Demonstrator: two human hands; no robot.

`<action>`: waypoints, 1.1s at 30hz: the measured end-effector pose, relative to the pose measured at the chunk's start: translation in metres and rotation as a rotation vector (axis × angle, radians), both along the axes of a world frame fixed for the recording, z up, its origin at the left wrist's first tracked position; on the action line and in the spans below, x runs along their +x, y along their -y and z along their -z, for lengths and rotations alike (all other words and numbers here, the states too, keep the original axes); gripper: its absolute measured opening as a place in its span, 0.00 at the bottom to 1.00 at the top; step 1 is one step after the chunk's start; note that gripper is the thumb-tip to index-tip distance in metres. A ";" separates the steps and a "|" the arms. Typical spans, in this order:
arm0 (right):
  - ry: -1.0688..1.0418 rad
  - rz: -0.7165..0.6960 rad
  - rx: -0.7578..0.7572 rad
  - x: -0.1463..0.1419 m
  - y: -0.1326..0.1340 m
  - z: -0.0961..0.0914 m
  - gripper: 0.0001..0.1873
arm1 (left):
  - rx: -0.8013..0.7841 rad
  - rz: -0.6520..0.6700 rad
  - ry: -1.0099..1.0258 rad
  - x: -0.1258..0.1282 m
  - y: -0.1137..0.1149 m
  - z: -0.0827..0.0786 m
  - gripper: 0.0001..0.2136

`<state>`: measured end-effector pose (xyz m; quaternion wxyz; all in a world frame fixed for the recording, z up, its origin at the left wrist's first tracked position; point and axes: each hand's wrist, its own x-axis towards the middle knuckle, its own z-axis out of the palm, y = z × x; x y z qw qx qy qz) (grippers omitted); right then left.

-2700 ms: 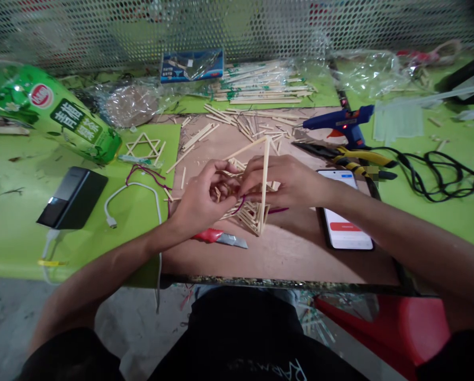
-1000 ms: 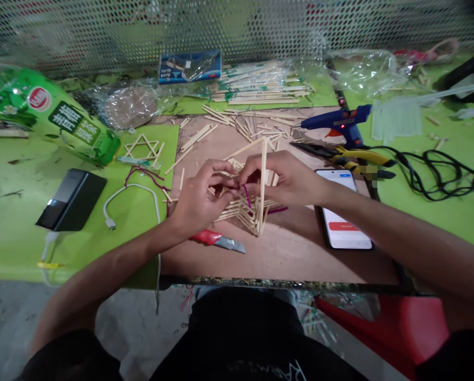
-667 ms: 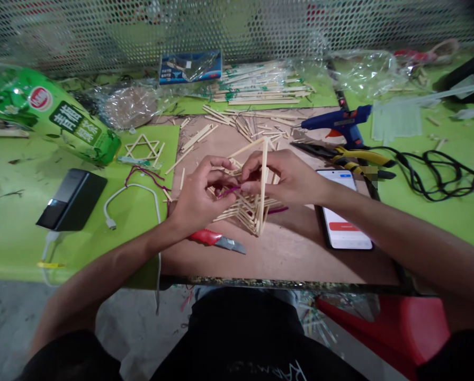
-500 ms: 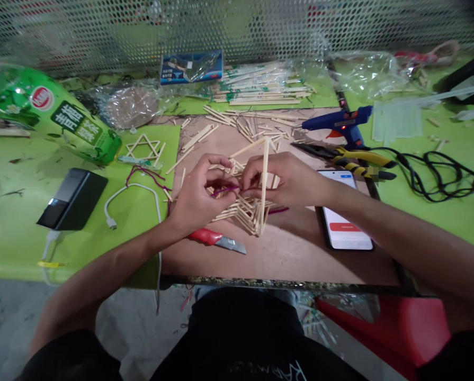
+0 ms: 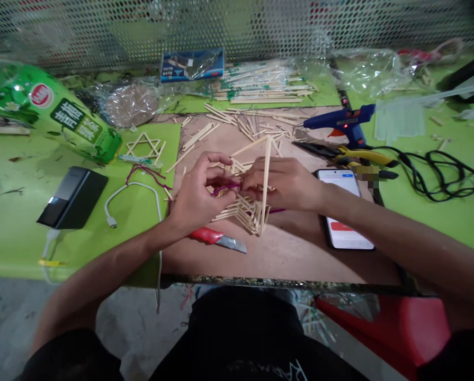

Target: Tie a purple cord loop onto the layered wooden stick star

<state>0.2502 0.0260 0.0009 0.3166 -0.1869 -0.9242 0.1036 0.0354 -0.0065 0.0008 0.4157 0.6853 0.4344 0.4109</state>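
Note:
A star-shaped frame of thin wooden sticks (image 5: 249, 210) stands on the brown board (image 5: 284, 248) in front of me. My left hand (image 5: 197, 196) pinches a purple wire (image 5: 225, 187) that runs into the frame. My right hand (image 5: 288, 182) meets it from the right, fingers closed on the same wire beside an upright stick (image 5: 266, 174). The fingertips of both hands almost touch. Another piece of purple wire shows under my right wrist.
A red utility knife (image 5: 216, 238) lies below my left hand. A phone (image 5: 346, 222), yellow-handled pliers (image 5: 359, 156) and a blue glue gun (image 5: 340, 121) lie to the right. Left: a power bank (image 5: 73, 197), white cable (image 5: 131, 196), green bottle (image 5: 54, 114). Loose sticks (image 5: 256, 87) behind.
The purple wire went from hanging down between my hands to stretched level between them. My right hand dropped a little and closed in on the left.

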 end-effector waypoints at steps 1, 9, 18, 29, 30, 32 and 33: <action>0.002 0.004 -0.003 0.000 0.000 0.000 0.03 | 0.003 -0.002 -0.002 0.000 0.000 0.000 0.22; -0.076 -0.016 -0.144 -0.001 -0.001 -0.003 0.04 | 0.022 0.010 -0.018 -0.001 0.001 -0.002 0.22; -0.171 -0.058 -0.450 -0.005 0.001 -0.009 0.05 | 0.038 0.077 0.027 -0.002 0.000 0.002 0.22; -0.120 -0.050 -0.464 -0.001 -0.005 -0.014 0.06 | 0.004 0.151 0.036 -0.007 -0.004 0.000 0.22; -0.131 -0.031 -0.443 -0.002 -0.005 -0.013 0.06 | 0.006 0.151 0.030 -0.007 -0.004 -0.001 0.22; -0.154 -0.008 -0.392 -0.003 -0.004 -0.012 0.06 | 0.010 0.152 0.018 -0.007 -0.005 -0.002 0.21; -0.158 -0.003 -0.375 -0.004 -0.003 -0.011 0.06 | 0.012 0.154 0.011 -0.008 -0.005 -0.002 0.21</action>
